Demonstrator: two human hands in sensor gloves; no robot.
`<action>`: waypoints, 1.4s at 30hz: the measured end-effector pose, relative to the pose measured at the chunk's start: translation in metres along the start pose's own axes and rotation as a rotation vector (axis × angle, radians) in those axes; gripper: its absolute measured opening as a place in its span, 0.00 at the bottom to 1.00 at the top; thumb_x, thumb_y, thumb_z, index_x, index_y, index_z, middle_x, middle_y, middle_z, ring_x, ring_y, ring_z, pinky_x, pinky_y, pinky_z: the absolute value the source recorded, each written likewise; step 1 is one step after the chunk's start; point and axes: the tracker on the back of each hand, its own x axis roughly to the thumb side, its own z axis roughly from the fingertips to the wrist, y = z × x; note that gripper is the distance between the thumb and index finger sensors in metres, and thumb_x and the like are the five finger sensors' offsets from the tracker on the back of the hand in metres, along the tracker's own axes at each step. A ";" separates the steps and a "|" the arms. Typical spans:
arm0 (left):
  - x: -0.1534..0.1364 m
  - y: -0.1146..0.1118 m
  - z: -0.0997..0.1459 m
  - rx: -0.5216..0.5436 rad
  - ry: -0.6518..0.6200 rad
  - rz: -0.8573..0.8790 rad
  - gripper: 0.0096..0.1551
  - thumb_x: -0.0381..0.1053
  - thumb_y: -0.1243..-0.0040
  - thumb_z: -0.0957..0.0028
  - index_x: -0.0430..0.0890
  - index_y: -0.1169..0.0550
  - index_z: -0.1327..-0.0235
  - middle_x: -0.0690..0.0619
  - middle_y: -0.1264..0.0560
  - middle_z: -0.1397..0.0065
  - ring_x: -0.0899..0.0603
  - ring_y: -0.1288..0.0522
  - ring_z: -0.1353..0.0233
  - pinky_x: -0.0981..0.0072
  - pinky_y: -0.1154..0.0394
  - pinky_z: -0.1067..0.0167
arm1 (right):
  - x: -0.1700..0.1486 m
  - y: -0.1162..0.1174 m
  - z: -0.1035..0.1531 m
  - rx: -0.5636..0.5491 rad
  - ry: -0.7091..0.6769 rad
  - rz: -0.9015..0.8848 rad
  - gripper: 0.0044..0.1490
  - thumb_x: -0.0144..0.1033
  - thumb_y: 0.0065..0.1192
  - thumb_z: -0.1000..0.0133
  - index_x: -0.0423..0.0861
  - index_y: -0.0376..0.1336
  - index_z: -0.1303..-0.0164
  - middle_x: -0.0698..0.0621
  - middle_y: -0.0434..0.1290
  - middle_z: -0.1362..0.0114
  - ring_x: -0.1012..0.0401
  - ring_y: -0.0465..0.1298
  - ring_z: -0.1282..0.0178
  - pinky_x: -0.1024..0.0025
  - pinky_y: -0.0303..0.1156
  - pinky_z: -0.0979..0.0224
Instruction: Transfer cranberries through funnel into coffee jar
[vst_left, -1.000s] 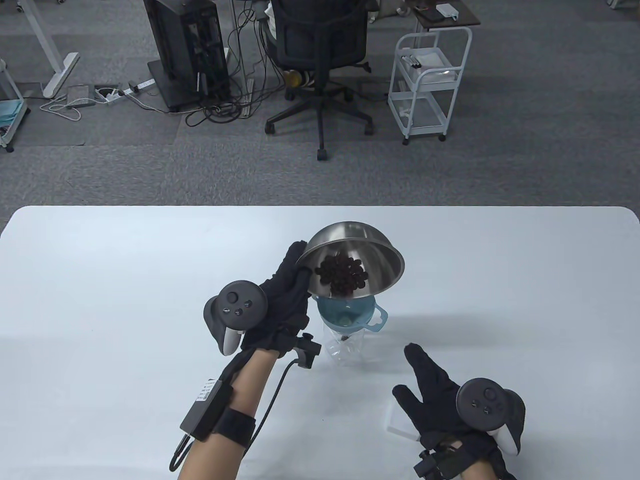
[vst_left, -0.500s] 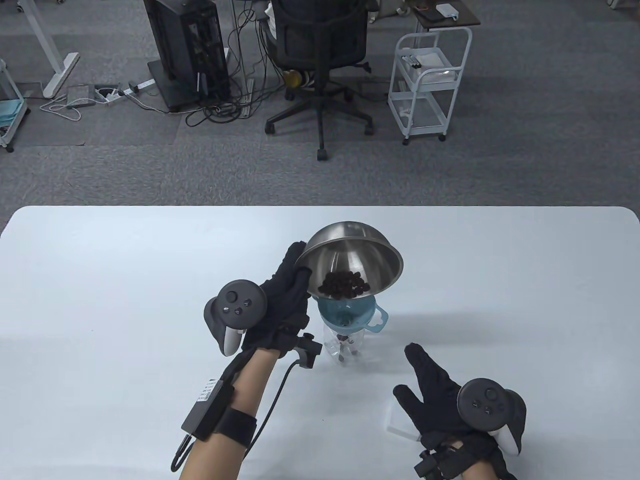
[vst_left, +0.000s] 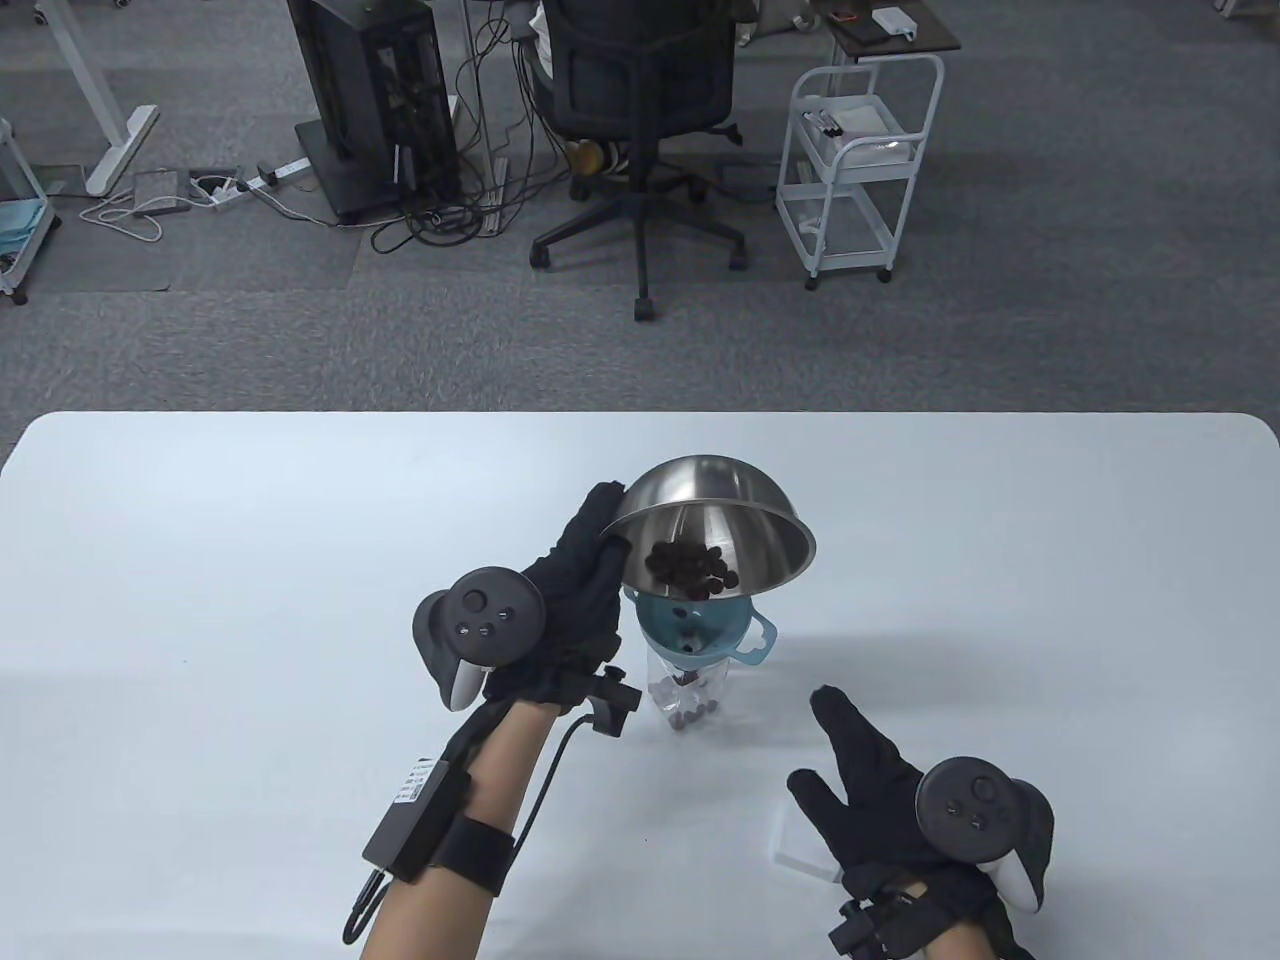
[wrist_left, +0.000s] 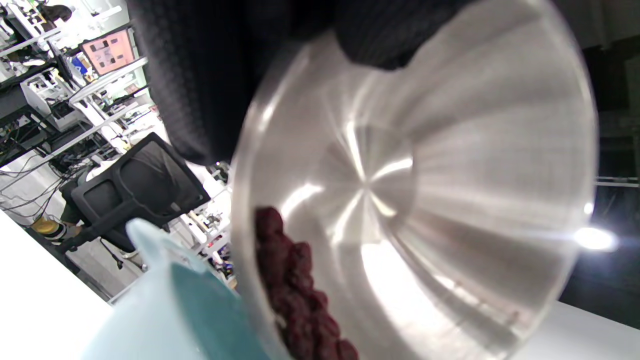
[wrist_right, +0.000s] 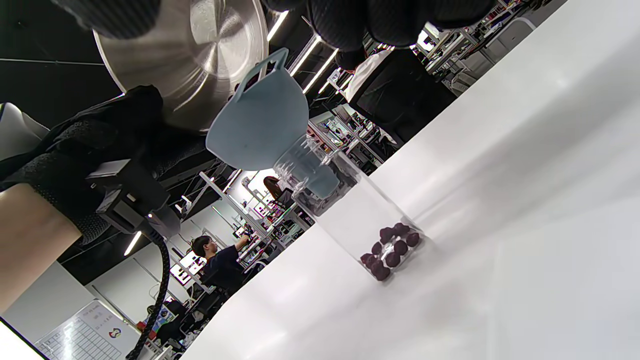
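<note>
In the table view the left hand (vst_left: 575, 590) grips the left rim of a round stainless-steel bowl (vst_left: 715, 525), tipped steeply toward the near side so its pile of dark red cranberries (vst_left: 690, 568) sits at the low lip, just above a pale blue plastic funnel with a side loop (vst_left: 700, 625) that stands in the mouth of a clear plastic coffee jar (vst_left: 685, 700) near the middle of the white table (vst_left: 200, 560). The right hand (vst_left: 870, 790) lies low at the near right, well apart from the jar, fingers spread wide and holding nothing, over a small white block (vst_left: 795, 850). In the left wrist view the gloved fingers (wrist_left: 200, 75) clamp the polished bowl (wrist_left: 425, 200) at its edge, and the berries (wrist_left: 295, 285) crowd the rim beside the funnel (wrist_left: 190, 310). The steel looks smooth and light, so a rim pinch likely slips easily; a firm hold at the edge seems best. In the right wrist view a handful of cranberries (wrist_right: 390, 250) already lies at the jar's (wrist_right: 360, 215) bottom under the funnel (wrist_right: 260, 125), with the bowl (wrist_right: 200, 50) above. The jar looks thin, light and top-heavy with the funnel in it, so steadying it low on its wall would probably guard against tipping; the berries seem soft, light and a little sticky, apt to clump in the spout.
</note>
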 end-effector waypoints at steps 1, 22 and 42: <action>-0.001 0.000 0.000 0.004 0.003 0.006 0.18 0.45 0.50 0.31 0.44 0.28 0.30 0.42 0.24 0.27 0.41 0.11 0.38 0.67 0.08 0.50 | 0.000 0.000 0.000 -0.001 0.000 0.000 0.54 0.63 0.56 0.46 0.41 0.45 0.21 0.39 0.57 0.15 0.40 0.60 0.19 0.45 0.59 0.24; -0.004 0.003 0.002 0.030 -0.015 0.020 0.18 0.47 0.51 0.32 0.52 0.29 0.30 0.48 0.26 0.24 0.43 0.13 0.33 0.69 0.10 0.45 | 0.000 0.000 0.000 0.001 0.002 -0.002 0.54 0.63 0.56 0.46 0.41 0.45 0.21 0.39 0.57 0.15 0.40 0.60 0.19 0.45 0.59 0.24; -0.067 0.070 0.030 0.265 0.421 0.057 0.21 0.43 0.47 0.34 0.33 0.23 0.37 0.35 0.18 0.37 0.44 0.06 0.52 0.73 0.07 0.63 | 0.000 0.001 -0.001 0.009 0.002 0.000 0.54 0.63 0.56 0.46 0.41 0.45 0.21 0.39 0.57 0.15 0.40 0.60 0.19 0.45 0.59 0.24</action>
